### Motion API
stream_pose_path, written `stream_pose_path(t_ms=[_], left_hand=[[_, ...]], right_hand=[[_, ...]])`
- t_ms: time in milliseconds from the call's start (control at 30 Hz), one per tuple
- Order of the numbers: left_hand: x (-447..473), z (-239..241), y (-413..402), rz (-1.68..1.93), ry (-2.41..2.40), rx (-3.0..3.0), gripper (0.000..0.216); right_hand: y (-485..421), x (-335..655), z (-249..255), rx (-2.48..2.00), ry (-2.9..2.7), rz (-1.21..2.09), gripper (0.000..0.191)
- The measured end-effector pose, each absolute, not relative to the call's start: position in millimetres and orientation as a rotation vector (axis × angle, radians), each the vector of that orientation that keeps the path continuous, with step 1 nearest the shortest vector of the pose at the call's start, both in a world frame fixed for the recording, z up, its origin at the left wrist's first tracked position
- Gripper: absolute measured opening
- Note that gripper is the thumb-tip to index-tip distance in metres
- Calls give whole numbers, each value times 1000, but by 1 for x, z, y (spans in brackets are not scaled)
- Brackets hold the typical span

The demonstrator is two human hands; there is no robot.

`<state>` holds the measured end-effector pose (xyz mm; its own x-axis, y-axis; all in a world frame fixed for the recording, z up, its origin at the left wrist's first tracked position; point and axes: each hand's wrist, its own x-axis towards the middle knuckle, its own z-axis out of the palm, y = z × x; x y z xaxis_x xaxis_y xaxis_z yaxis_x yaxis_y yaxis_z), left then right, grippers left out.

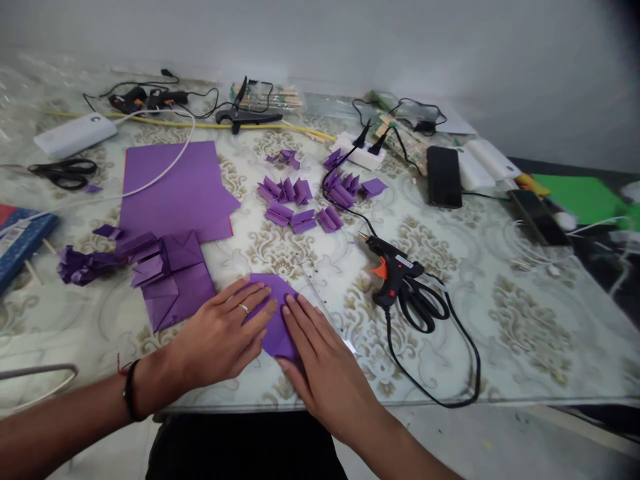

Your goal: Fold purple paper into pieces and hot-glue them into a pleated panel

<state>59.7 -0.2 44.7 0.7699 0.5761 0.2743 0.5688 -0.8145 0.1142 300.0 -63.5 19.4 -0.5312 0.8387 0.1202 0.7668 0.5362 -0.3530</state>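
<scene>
Both my hands lie flat on a small purple paper piece [274, 313] near the table's front edge. My left hand [225, 337], with a ring and a dark wristband, presses its left part, fingers stretched out. My right hand [320, 363] covers its right and lower part, fingers also flat. The paper shows only between and above my fingers. A pile of folded purple sheets [170, 277] sits just left of my left hand.
Several small folded purple pieces [305, 200] lie mid-table. A black glue gun [393, 263] rests on black scissors [425, 307] to the right, cord looping forward. Large purple sheet [175, 190], second scissors [65, 172], power strip [360, 152], phone [443, 177], green paper [580, 197].
</scene>
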Motion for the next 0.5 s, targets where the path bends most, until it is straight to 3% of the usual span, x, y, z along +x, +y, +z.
stream_pose_path(t_ms=[333, 500], left_hand=[[68, 33, 11, 333, 882, 2874, 25], [63, 27, 12, 359, 840, 2855, 48]], right_hand=[[-70, 304, 24, -1336, -2547, 222, 57], [-75, 308, 26, -1309, -2568, 176, 51]])
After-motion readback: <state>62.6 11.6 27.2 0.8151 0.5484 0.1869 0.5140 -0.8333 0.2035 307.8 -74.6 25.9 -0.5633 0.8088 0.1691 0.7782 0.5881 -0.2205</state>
